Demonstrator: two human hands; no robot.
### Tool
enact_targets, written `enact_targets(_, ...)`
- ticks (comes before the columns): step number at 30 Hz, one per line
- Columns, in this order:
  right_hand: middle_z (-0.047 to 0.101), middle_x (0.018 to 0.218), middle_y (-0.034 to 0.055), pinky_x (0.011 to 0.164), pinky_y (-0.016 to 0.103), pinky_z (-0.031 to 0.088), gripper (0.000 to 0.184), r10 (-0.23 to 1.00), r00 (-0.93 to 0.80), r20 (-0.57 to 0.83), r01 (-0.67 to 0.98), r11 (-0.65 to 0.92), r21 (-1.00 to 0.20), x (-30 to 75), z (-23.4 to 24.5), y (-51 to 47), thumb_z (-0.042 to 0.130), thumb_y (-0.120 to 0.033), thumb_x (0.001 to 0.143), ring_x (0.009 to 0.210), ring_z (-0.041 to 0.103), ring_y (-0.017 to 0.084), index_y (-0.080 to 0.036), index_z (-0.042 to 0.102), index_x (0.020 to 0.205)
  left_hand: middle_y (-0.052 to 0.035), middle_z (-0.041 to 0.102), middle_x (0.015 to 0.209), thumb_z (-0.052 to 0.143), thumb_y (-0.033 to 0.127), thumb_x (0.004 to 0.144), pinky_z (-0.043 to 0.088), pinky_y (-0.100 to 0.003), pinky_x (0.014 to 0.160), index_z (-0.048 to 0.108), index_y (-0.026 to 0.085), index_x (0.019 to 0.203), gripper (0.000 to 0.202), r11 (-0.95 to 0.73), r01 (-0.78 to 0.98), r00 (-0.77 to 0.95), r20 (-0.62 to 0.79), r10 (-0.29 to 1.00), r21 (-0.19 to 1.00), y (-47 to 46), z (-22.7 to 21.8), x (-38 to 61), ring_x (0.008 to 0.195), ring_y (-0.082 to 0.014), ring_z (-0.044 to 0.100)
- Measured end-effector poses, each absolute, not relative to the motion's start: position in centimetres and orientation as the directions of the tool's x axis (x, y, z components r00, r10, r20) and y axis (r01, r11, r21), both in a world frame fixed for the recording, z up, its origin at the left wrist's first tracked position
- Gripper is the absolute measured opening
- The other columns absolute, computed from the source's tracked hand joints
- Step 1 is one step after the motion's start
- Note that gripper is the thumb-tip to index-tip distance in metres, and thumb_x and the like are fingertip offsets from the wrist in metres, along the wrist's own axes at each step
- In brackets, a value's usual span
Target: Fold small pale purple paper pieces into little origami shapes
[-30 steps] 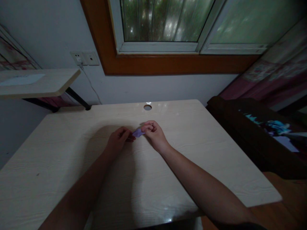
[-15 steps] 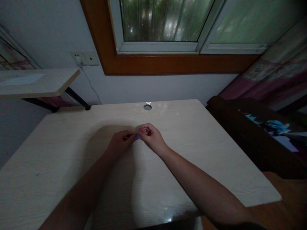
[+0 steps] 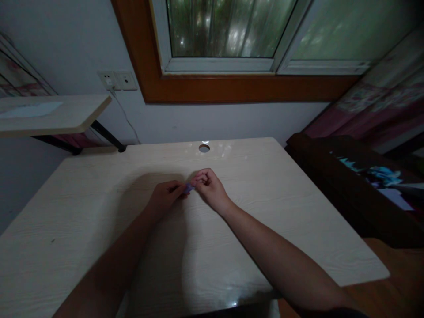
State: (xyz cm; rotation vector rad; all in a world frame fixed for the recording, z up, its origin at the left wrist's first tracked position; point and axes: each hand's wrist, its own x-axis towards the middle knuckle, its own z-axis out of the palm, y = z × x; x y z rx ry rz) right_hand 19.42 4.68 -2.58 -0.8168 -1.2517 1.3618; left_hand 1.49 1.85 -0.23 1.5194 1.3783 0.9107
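Observation:
Between my fingertips is a small purple piece (image 3: 188, 188), too small and dim for its kind to be told. My left hand (image 3: 167, 193) pinches its left side between thumb and fingers. From the right, my right hand (image 3: 211, 187) closes its thumb and forefinger on the other end, its remaining fingers curled. Both hands are low over the middle of the pale wood-grain desk (image 3: 248, 238). Much of the piece is covered by the fingers.
A raised shelf (image 3: 76, 115) on black legs stands at the desk's back left. At the back edge is a round cable hole (image 3: 204, 149). A white cord (image 3: 126, 115) hangs from the wall socket (image 3: 108, 81). Dark furniture (image 3: 318, 176) stands beyond the right edge.
My right hand has shifted slightly up and right, away from my left fingertips. More of the purple piece shows between the hands now.

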Motion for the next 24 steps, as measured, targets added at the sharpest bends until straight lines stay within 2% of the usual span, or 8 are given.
enact_targets(10, 0.066, 0.078, -0.0034, 0.073, 0.029, 0.048, 0.031, 0.958, -0.193, 0.210, -0.333, 0.138, -0.933, 19.5, -3.2, 5.2, 0.073, -0.027, 0.075, 0.073, 0.063, 0.014, -0.025, 0.045, 0.090, -0.0048, 0.075, 0.071, 0.064, 0.044, 0.081, 0.057, -0.026, 0.064, 0.073, 0.018, 0.076, 0.029, 0.021, 0.279, 0.141, -0.063, 0.988, 0.960, 1.7, 0.2, 1.4, 0.065, -0.0179, 0.071)
enact_targets(19, 0.064, 0.078, -0.0027, 0.072, 0.028, 0.046, 0.026, 0.973, -0.141, 0.182, -0.344, 0.124, -0.931, 19.5, -2.4, 5.0, 0.074, -0.027, 0.074, 0.071, 0.059, 0.012, -0.023, 0.052, 0.088, -0.0046, 0.073, 0.077, 0.069, 0.039, 0.078, 0.060, -0.029, 0.065, 0.064, 0.016, 0.090, 0.027, -0.018, 0.109, 0.113, 0.006, 0.994, 0.994, 2.1, -1.0, 1.2, 0.068, -0.0173, 0.071)
enact_targets(24, 0.062, 0.079, -0.0018, 0.073, 0.027, 0.046, 0.022, 0.972, -0.172, 0.159, -0.306, 0.101, -0.947, 19.7, -2.2, 4.8, 0.073, -0.027, 0.075, 0.073, 0.058, 0.012, -0.022, 0.058, 0.090, -0.0055, 0.073, 0.079, 0.071, 0.041, 0.076, 0.060, -0.030, 0.064, 0.064, 0.015, 0.091, 0.030, -0.054, 0.120, 0.064, 0.047, 0.997, 0.991, 2.1, -1.2, 1.2, 0.068, -0.0177, 0.071)
